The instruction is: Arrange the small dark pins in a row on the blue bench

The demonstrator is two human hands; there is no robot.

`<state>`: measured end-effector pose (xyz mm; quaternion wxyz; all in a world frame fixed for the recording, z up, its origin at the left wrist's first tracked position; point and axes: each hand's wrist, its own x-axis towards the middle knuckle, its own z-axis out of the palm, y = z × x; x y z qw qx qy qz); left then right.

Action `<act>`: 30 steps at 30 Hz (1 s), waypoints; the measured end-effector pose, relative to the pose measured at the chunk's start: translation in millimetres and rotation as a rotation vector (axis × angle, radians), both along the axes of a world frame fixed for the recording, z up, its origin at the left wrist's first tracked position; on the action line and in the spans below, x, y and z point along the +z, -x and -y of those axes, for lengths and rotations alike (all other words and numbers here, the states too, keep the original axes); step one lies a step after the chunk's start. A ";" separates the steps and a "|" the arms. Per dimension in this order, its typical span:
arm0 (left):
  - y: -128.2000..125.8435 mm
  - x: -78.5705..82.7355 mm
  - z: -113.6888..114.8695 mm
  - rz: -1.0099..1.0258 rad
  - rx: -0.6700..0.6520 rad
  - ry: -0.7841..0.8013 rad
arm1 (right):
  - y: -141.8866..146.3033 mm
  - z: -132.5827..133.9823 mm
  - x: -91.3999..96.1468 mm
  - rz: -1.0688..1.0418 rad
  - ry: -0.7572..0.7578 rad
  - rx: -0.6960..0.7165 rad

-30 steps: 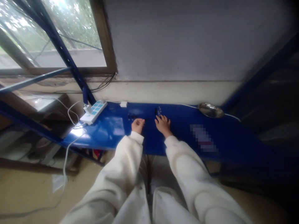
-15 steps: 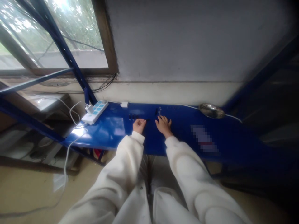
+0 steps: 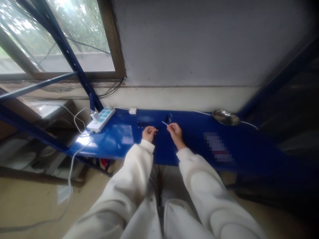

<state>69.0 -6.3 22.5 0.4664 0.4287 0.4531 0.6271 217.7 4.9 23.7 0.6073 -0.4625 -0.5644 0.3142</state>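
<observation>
Above the blue table [image 3: 119, 147], my right hand [image 3: 176, 132] pinches a thin, pale, stick-like piece [image 3: 164, 123] that points up and to the left. My left hand [image 3: 149, 133] is beside it, thumb and fingertips closed on a small dark piece [image 3: 156, 129] whose kind I cannot make out. Just beyond the right hand lie a few small clear pieces [image 3: 170, 117] and a small black piece [image 3: 166, 118]. Behind the left hand sit several tiny dark pieces [image 3: 142, 124], too small to name.
A white power strip [image 3: 101, 120] with blue sockets lies at the table's left, near a white charger [image 3: 133, 111]. At the back right is a shiny metal lamp head or bowl [image 3: 226, 118] with a white cable. A blurred pale patch [image 3: 218, 147] is at right.
My right hand has picked up the thin pale stick from beside the clear pieces, its spread fingers now closed in a pinch. The left hand has hardly moved.
</observation>
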 end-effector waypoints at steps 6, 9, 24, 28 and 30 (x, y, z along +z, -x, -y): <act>-0.3 1.1 0.6 -0.006 -0.003 0.002 | -1.7 -0.9 0.4 -0.195 0.114 0.106; -0.3 0.1 0.1 -0.013 0.001 0.001 | -2.4 -1.0 0.1 -0.222 0.147 0.137; 1.3 0.5 0.2 -0.004 -0.014 -0.027 | -4.3 -4.8 -5.0 -0.336 0.180 0.217; 1.6 -1.5 -0.6 -0.028 -0.023 -0.022 | -4.9 -5.1 -5.8 -0.337 0.175 0.215; 1.6 -2.5 -1.0 -0.035 -0.023 -0.024 | -4.8 -4.6 -5.3 -0.328 0.174 0.215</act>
